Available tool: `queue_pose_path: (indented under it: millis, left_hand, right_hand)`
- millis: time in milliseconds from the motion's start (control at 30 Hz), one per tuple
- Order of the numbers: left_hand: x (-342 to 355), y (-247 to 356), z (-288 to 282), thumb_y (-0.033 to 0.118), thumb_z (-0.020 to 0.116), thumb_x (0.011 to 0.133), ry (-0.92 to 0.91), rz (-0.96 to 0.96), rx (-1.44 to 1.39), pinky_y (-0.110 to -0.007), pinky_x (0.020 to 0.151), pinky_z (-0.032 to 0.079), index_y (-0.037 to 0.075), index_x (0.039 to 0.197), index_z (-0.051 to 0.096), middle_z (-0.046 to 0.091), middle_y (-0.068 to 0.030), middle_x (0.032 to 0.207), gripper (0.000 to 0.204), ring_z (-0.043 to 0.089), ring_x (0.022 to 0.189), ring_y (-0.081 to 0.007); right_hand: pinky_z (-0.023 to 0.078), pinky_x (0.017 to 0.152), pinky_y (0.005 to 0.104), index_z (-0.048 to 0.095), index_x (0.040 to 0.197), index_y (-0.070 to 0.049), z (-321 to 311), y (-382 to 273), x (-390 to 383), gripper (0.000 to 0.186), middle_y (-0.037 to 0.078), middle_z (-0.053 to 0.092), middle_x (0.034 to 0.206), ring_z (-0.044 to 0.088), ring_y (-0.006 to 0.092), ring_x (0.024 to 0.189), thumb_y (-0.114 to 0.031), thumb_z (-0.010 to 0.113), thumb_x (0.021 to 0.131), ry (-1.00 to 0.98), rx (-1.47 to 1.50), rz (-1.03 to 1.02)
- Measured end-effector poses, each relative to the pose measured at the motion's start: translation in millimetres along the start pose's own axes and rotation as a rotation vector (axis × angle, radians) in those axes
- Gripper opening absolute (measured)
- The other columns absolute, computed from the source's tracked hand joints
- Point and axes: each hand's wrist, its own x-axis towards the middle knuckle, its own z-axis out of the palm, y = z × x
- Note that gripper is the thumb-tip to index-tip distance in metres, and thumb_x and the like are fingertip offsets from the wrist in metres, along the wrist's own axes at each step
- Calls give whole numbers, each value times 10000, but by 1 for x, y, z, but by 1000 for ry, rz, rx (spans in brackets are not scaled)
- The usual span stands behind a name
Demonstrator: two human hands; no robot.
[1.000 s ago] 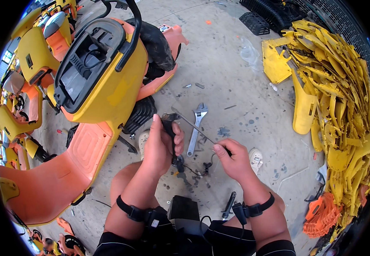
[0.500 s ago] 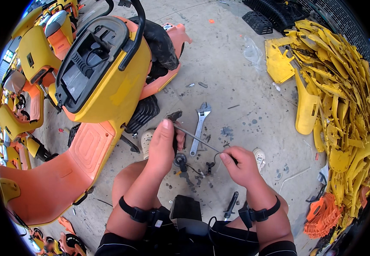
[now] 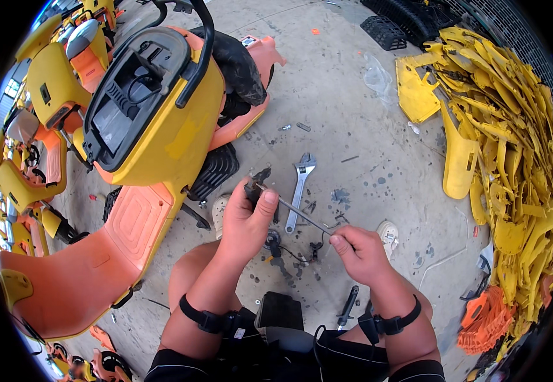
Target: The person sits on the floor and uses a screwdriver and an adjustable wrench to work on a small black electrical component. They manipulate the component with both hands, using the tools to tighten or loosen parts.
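Observation:
In my left hand (image 3: 246, 219), closed with the thumb pressed along it, is a small black part (image 3: 255, 189) of a kind I cannot make out. My right hand (image 3: 360, 253) grips a screwdriver (image 3: 308, 218) by its handle end, which the fingers mostly hide. Its long grey shaft slants up and left to the black part; the tip is hidden at my left thumb. On the floor just beyond my hands lies an adjustable wrench (image 3: 299, 191). Below them is a round black part (image 3: 273, 240) with a cable.
A yellow and orange scooter (image 3: 162, 140) stands close on the left, with more scooters (image 3: 47, 95) behind. Yellow panels (image 3: 506, 153) are heaped on the right, orange pieces (image 3: 485, 321) at their near end. Near my legs are a black box (image 3: 280, 311) and a black-handled tool (image 3: 348, 307).
My left hand has turned and shifted slightly right, so the black part shows more above the thumb. My right hand has moved slightly down, still gripping the screwdriver.

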Motion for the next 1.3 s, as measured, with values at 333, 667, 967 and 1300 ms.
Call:
queue_pose_path:
  millis: [333, 667, 967, 1300]
  left_hand:
    - [-2, -3, 3, 281, 659, 1065, 42, 92, 120, -234, 668, 415, 32, 1080, 519, 520, 35, 860, 286, 454, 780, -57]
    - [0, -4, 6, 335, 664, 1059, 48, 64, 186, -241, 644, 407, 46, 1005, 498, 497, 41, 817, 338, 439, 755, -55]
    - [0, -6, 9, 356, 671, 1054, 61, 44, 188, -241, 646, 406, 53, 974, 509, 495, 51, 805, 353, 434, 752, -54]
    - [7, -14, 5, 373, 683, 1045, 78, 72, 195, -241, 654, 409, 45, 987, 517, 505, 49, 810, 372, 436, 758, -60]
  right_hand:
    - [497, 618, 437, 669, 920, -41, 3, -25, -13, 247, 140, 634, 764, 640, 374, 716, -265, 658, 1023, 65, -53, 39]
    - [501, 599, 454, 650, 902, -50, 0, -31, -20, 251, 132, 629, 762, 633, 381, 702, -271, 661, 1021, 119, -155, -7]
    - [490, 572, 460, 630, 873, -59, -2, -30, -21, 250, 122, 623, 751, 628, 378, 686, -261, 659, 1018, 144, -213, -16]
    - [480, 563, 473, 584, 829, -63, 0, -29, -15, 278, 121, 604, 726, 617, 380, 678, -255, 656, 1016, 135, -232, -34]
